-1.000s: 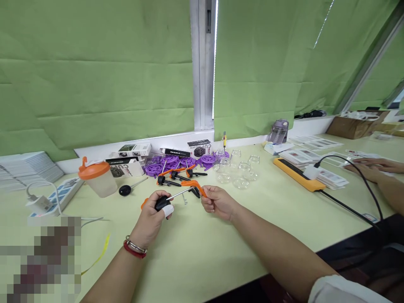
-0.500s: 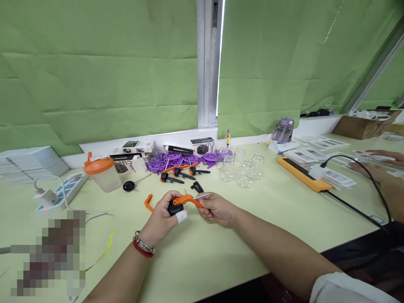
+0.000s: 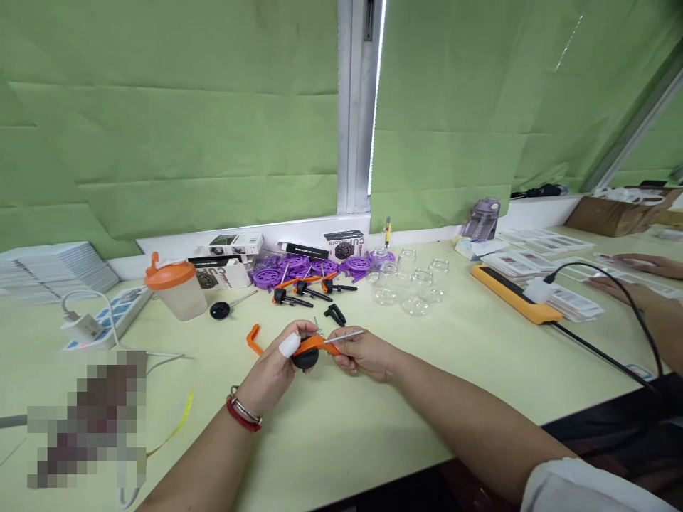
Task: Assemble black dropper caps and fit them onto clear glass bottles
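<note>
My left hand (image 3: 274, 366), with white tape around its thumb, is closed on the left end of an orange curved plastic handle (image 3: 314, 343) and on a black round part (image 3: 305, 359) beneath it. The fingers of my right hand (image 3: 366, 353) pinch the handle's right end together with a thin metal rod (image 3: 344, 336). Behind the hands lies a black forked plastic piece (image 3: 335, 314). A second orange curved handle (image 3: 254, 340) rests left of them. Several black-and-orange assemblies (image 3: 309, 290) lie farther back, before purple spoked plastic pieces (image 3: 291, 270).
Clear cups (image 3: 415, 304) stand back right, near an orange power strip (image 3: 512, 295) with a cable. At left are an orange-lidded cup (image 3: 178, 291), a black knob with a metal shaft (image 3: 220, 310) and a white power strip (image 3: 125, 313). A co-worker's hands (image 3: 624, 284) touch papers at far right.
My left thumb has moved up onto the orange handle's top. The black round part now shows below the handle, turned to a different angle. My right hand keeps its grip.
</note>
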`<state>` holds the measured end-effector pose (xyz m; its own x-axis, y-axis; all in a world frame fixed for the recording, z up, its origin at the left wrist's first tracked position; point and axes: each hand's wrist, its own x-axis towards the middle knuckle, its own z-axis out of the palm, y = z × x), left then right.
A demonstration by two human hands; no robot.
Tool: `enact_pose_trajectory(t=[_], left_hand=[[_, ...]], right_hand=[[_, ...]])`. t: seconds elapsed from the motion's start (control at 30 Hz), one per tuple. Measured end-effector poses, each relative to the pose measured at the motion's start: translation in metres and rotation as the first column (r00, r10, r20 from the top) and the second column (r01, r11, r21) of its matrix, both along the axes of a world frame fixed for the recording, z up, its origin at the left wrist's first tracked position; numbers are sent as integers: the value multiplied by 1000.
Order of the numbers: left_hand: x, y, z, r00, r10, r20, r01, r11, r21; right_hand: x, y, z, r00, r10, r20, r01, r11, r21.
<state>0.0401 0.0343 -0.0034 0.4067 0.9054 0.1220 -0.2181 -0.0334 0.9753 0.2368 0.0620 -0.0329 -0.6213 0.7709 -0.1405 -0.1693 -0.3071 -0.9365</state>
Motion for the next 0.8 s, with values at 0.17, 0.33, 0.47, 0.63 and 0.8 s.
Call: enact_pose_trajectory(t=[0.17, 0.33, 0.47, 0.63, 0.8], left_hand=[[-3, 2, 8, 997, 82, 5, -81, 996, -27], [-22, 17, 13, 906, 384, 178, -387, 922, -15], [-38, 30, 9, 812, 530, 245, -543, 840, -20], [-43, 36, 3, 791, 556, 256, -573, 819, -10], [-46, 39, -2, 827, 509, 239, -521, 853, -17]], right_hand=[[-2, 7, -6, 991, -88, 96, 77, 991, 112], [3, 16, -12, 850, -372, 374, 154, 854, 498], [-4, 17, -8, 677, -569, 466, -106, 551, 828], [-44, 24, -1, 602, -613, 511, -547, 150, 824], [-87, 31, 6, 558, -602, 571, -790, -174, 589]])
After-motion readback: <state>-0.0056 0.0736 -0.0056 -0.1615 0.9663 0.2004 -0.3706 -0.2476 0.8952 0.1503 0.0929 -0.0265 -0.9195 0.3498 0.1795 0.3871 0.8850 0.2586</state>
